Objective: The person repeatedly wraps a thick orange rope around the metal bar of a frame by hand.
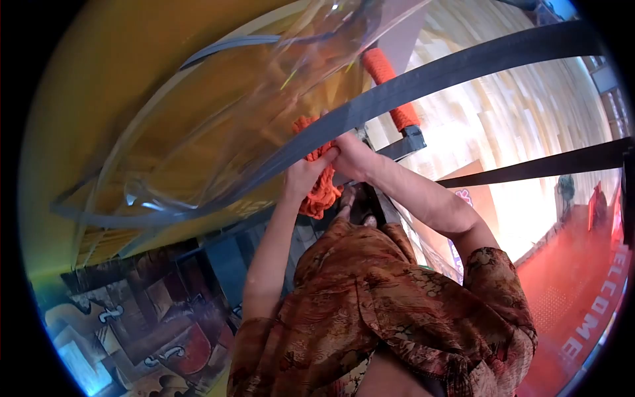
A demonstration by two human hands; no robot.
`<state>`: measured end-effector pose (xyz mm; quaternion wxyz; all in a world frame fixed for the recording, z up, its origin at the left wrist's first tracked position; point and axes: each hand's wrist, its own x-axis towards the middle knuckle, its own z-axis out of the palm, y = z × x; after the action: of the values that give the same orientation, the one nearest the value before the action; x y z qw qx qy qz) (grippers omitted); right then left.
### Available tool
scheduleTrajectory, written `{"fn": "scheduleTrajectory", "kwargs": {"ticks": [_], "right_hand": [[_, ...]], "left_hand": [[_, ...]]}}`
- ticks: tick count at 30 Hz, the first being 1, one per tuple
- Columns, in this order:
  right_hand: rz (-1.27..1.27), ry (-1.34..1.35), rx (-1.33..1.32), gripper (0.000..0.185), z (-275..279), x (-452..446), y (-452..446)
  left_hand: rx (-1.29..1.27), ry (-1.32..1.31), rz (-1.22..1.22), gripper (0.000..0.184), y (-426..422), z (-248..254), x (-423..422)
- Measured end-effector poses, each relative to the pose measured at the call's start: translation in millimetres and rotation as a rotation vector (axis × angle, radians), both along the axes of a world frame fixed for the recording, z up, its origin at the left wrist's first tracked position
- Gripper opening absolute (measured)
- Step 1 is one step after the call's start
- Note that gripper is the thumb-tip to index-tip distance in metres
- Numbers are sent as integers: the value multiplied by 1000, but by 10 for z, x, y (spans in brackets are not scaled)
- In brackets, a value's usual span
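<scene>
A bundle of thick orange cord [322,193], looped or knitted-looking, hangs in front of my body. My left hand [307,173] is closed around its left side, the thumb lying across the cord. My right hand [352,157] meets it from the right, fingers curled in against the cord and touching my left hand; its fingertips are partly hidden. A wide grey band [370,99] crosses in front of the upper part of the bundle. Just beyond my right hand is a dark frame bar with a padded-looking orange wrapping [405,116], partly covered by the band.
Clear plastic sheeting [218,142] bulges on the left before a yellow wall [59,152]. A black strap [542,165] runs off to the right above the pale wooden floor [516,106]. A red mat with "WELCOME" lettering [562,291] lies lower right; a painted mural panel [145,311] lower left.
</scene>
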<state>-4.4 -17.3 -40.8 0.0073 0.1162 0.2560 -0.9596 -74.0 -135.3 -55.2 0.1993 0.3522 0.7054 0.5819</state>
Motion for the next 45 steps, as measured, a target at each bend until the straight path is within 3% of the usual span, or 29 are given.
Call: {"fn": "scheduleTrajectory", "kwargs": {"ticks": [2,4,5,7,10,11,12,13,15,17,20,22,23,25,26,27,29,30,32,34,38,41,43,45], "right_hand": [[-35,-33,34,34,-27,-6,134],[89,-152,546,28,-146,-1,306],[74,-159,544,28,-147,30,444],[279,-142,1015,55,-105,166,767],[-91,-361,934,53,241,493,1319],[-326,-393,1010,51,79,580,1545],[-392,-569,1261,52,76,690,1747],[-289,-641,1420,53,-76,801,1956],[18,-656,1268,52,-317,1009,2099],[164,-553,997,35,-689,1143,2023],[25,-332,492,32,-1678,1170,1961],[-14,-246,125,28,-1619,1131,1908],[-18,-242,121,28,-1448,1102,1847],[-40,-72,167,30,-1250,1042,1777],[-90,-93,165,33,-1390,991,1788],[-94,-95,166,33,-1121,953,1709],[-115,-427,433,31,-624,928,1563],[-117,-428,432,31,-718,910,1583],[-154,-458,787,26,-1297,824,1661],[-175,-595,1232,33,-2146,646,1843],[-154,-754,1191,31,-2191,703,1946],[-103,-769,1312,22,-1807,868,2025],[96,-699,1723,19,-1474,944,2019],[79,-582,1748,18,-1439,907,2097]], "left_hand": [[-78,35,-63,58,116,44,-40],[-306,10,-94,55,216,160,-74],[-306,11,-110,55,262,232,-112],[-165,-446,-113,49,340,368,-254],[-62,-393,-57,39,472,375,-495],[-8,-371,-20,35,529,367,-569],[50,-348,16,30,593,359,-633],[110,-326,55,26,660,356,-679],[121,-331,75,26,770,343,-737],[134,-337,99,27,856,408,-739],[184,-273,121,25,938,574,-655],[76,-192,107,23,947,551,-730],[56,-177,102,22,970,534,-749],[59,-187,90,21,1024,473,-774],[71,-200,81,21,1070,436,-771],[85,-217,73,21,1114,396,-771],[123,-258,62,20,1210,301,-765],[141,-282,50,19,1267,237,-745],[173,-345,33,18,1360,94,-699],[193,-412,17,17,1431,-68,-628],[81,-574,-79,14,1485,-308,-580],[7,-692,-4,10,1516,-326,-461],[-26,-818,2,12,1557,-396,-434],[-54,-940,5,15,1621,-288,-341]]}}
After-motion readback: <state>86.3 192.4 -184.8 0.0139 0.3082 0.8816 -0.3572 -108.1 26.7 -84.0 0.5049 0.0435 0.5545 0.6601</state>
